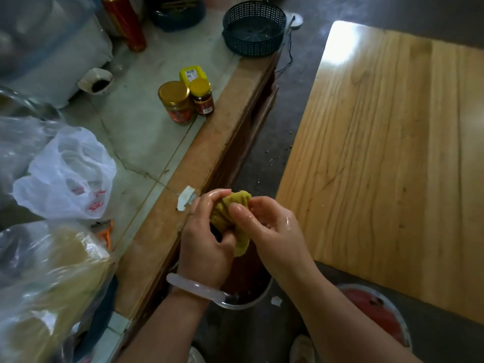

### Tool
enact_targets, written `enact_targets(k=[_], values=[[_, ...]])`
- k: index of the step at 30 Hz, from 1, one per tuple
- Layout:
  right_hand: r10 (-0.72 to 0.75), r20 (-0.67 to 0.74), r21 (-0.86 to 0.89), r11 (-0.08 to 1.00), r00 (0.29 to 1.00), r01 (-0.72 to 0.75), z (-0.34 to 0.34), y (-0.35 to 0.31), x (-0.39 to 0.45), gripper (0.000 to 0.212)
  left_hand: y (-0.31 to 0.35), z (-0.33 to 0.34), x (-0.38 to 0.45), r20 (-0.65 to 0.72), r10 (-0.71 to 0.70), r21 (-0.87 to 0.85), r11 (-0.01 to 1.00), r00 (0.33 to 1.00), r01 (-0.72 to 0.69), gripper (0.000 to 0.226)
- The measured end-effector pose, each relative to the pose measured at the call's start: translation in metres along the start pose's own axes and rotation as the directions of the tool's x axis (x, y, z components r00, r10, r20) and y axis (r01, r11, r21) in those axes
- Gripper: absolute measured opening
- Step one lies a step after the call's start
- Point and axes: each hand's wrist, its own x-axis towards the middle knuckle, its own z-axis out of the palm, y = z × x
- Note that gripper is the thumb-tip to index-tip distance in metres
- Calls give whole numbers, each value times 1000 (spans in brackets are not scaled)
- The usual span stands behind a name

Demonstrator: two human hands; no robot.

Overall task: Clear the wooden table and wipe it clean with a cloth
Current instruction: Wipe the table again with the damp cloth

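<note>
A wet, bunched yellow-green cloth (230, 205) is held between both hands over the gap between the counter and the wooden table (392, 163). My left hand (207, 247), with a pale bangle on the wrist, grips the cloth's lower part. My right hand (269, 226) grips it from the right; its skin glistens with water. The light wooden table fills the right side, and its top is bare with a bright glare at the far corner.
A metal basin (246, 297) sits on the dark floor below the hands; another red-lined basin (377, 307) is under the table edge. On the left counter (146, 142) stand two jars (176, 100), a yellow box (191, 73), a dark mesh basket (252, 28) and plastic bags (68, 174).
</note>
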Motion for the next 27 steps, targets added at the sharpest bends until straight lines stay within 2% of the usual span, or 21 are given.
enact_targets(k=[3,5,6,8,10,12,14,15,16,18,19,21,24,27], values=[[161,-12,245,957,987,-153,-19,-6,-1,37,8,16,-2,79,151,75,985,985,-157,77],[235,-40,350,914,971,-206,-33,-6,-2,27,13,25,-4,135,217,33,974,967,-223,82],[248,-54,388,898,967,-209,-39,-6,-3,21,16,28,-5,157,212,-17,977,964,-212,83],[231,-91,434,884,969,-170,-52,-7,-6,12,23,35,-5,181,96,-186,981,979,-62,84],[193,-117,475,873,974,-116,-64,-8,-9,9,30,40,-3,171,-178,-345,910,969,228,81],[156,-128,517,853,979,-68,-74,-9,-11,11,43,42,0,230,-367,-450,781,901,433,69],[121,-120,563,826,985,-33,-85,-11,-13,13,61,47,3,393,-429,-588,563,814,581,44],[109,-107,583,812,988,-27,-91,-12,-14,14,71,51,3,467,-422,-590,506,777,629,42],[102,-90,596,803,991,-29,-98,-13,-15,15,76,55,3,507,-399,-582,496,764,645,45],[95,-46,608,792,994,-48,-111,-12,-19,16,81,66,7,511,-340,-538,590,790,602,45],[94,-27,613,788,995,-57,-120,-11,-21,16,83,73,10,481,-321,-521,643,816,561,47],[105,-30,594,802,994,-67,-131,-6,-23,17,87,82,15,391,-328,-537,677,860,503,42],[162,-135,493,866,977,-76,-152,0,-24,20,102,101,18,372,-331,-614,613,867,497,34],[166,-349,313,948,922,-52,-170,7,-24,23,114,118,17,392,-349,-612,592,851,524,30]])
